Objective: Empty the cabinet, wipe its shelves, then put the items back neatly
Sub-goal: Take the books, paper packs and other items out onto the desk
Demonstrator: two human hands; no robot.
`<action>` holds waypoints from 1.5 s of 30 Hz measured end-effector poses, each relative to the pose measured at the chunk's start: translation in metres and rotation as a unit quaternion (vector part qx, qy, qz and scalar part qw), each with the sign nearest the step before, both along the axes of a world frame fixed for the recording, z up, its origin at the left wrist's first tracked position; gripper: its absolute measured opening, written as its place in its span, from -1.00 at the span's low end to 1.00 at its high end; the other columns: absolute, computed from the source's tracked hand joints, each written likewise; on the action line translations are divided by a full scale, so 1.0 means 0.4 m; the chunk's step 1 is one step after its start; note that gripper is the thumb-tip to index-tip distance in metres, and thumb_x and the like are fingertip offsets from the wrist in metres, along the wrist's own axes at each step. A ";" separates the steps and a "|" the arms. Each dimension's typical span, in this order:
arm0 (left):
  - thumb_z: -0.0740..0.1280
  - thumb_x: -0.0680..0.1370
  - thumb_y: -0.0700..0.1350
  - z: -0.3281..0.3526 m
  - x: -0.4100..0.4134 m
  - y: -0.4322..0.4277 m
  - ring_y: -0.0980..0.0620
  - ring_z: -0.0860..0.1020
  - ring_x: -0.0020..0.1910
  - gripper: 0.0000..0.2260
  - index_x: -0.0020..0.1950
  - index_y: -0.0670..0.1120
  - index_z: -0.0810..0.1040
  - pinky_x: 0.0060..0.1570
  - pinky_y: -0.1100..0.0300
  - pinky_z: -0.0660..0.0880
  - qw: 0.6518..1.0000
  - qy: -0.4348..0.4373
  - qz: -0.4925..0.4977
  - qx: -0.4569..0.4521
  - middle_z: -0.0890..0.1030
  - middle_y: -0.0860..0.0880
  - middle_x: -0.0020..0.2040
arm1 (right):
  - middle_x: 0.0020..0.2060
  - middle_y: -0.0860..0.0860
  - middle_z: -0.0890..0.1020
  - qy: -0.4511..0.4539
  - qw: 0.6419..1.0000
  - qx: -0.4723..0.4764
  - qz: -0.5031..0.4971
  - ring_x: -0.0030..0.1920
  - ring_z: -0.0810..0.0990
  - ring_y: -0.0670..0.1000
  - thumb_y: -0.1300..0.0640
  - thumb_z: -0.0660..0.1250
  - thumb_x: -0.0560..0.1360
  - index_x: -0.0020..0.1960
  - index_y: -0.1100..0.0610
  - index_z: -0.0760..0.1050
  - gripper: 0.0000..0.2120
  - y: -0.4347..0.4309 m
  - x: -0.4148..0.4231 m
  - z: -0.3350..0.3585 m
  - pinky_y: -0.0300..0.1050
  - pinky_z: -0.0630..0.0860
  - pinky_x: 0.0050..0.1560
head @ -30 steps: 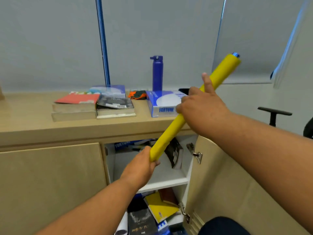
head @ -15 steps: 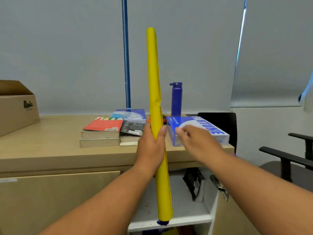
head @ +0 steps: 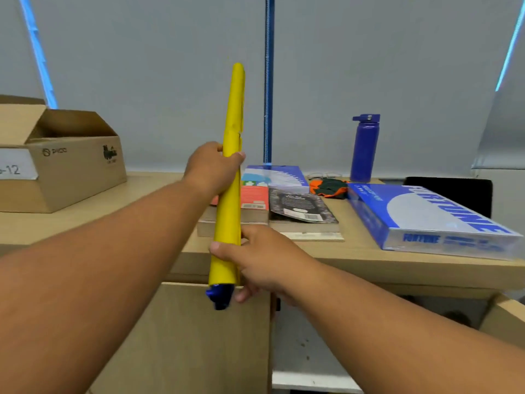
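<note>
Roll: a long yellow roll [head: 230,211] stands almost upright in the air in front of the countertop [head: 363,240], with its top leaning slightly right.
Roll's lower end: a dark blue tip [head: 218,297] pokes out of the bottom, in front of the shut cabinet door [head: 184,345].
Left hand: the left hand [head: 211,169] is wrapped round the roll near its middle, fingers curled over it.
Right hand: the right hand [head: 261,260] grasps the roll's lower part, with the thumb across the front and the fingers behind.
Change in grip: half a second ago the left hand alone held the roll and the right hand was off it, fingers loose, near the blue box. Now both hands clasp it.
Change in place: the roll's lower end was then down by the white shelf [head: 309,381] of the open compartment. It now sits higher and further left, over the door.
Change in tilt: a second ago the roll lay slanted between the hands; now it is near vertical.
On the countertop: a red book [head: 254,197] and a dark book [head: 301,209] lie on stacks behind the roll, with a blue box [head: 426,217] to the right and a blue bottle [head: 363,149] behind it.
Far left: an open cardboard box [head: 71,163] stands on the countertop, more of it in view than before.
</note>
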State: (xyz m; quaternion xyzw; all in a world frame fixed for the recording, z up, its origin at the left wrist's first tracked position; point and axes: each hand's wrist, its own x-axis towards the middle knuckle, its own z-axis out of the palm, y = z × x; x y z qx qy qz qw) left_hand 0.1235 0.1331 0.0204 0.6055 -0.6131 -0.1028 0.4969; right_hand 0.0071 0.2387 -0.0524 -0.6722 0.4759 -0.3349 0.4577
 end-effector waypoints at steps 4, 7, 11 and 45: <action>0.36 0.61 0.08 0.018 0.184 -0.052 -0.14 0.59 -0.05 -0.76 0.15 -0.05 0.55 -0.18 0.06 0.55 0.997 -0.011 -0.012 0.081 0.61 -0.14 0.04 | -0.01 0.21 0.64 0.017 1.000 0.007 -0.010 -0.31 0.71 0.23 -0.09 0.42 0.54 0.18 0.16 0.47 -0.61 -0.069 0.187 0.023 0.16 0.70 -0.22; 0.39 0.61 -0.01 -0.012 0.295 -0.099 -0.06 0.58 0.01 -0.71 0.27 -0.13 0.56 -0.20 0.04 0.57 0.978 -0.024 -0.027 0.205 0.60 -0.14 0.16 | -0.02 0.19 0.61 0.066 0.996 0.024 -0.047 -0.38 0.70 0.20 -0.09 0.41 0.54 0.23 0.17 0.39 -0.57 -0.130 0.282 0.032 0.08 0.69 -0.32; 0.47 0.55 -0.11 -0.086 0.367 -0.128 -0.01 0.57 0.10 -0.62 0.34 -0.11 0.52 -0.12 0.01 0.61 0.940 -0.057 -0.052 0.333 0.53 -0.07 0.31 | -0.41 0.14 0.58 0.169 0.983 0.036 -0.060 -0.66 0.50 0.01 -0.16 0.35 0.57 0.03 0.26 0.44 -0.55 -0.188 0.335 0.017 -0.27 0.48 -0.56; 0.28 0.55 -0.11 -0.421 -0.418 0.298 -0.09 0.58 0.07 -0.80 0.10 0.04 0.64 0.07 0.01 0.55 0.958 -0.224 -0.180 0.013 0.64 -0.02 0.08 | -0.12 0.20 0.69 0.265 0.914 0.000 -0.308 -0.29 0.54 0.11 0.09 0.31 0.58 -0.01 0.22 0.64 -0.78 0.119 -0.546 -0.354 -0.07 0.51 -0.29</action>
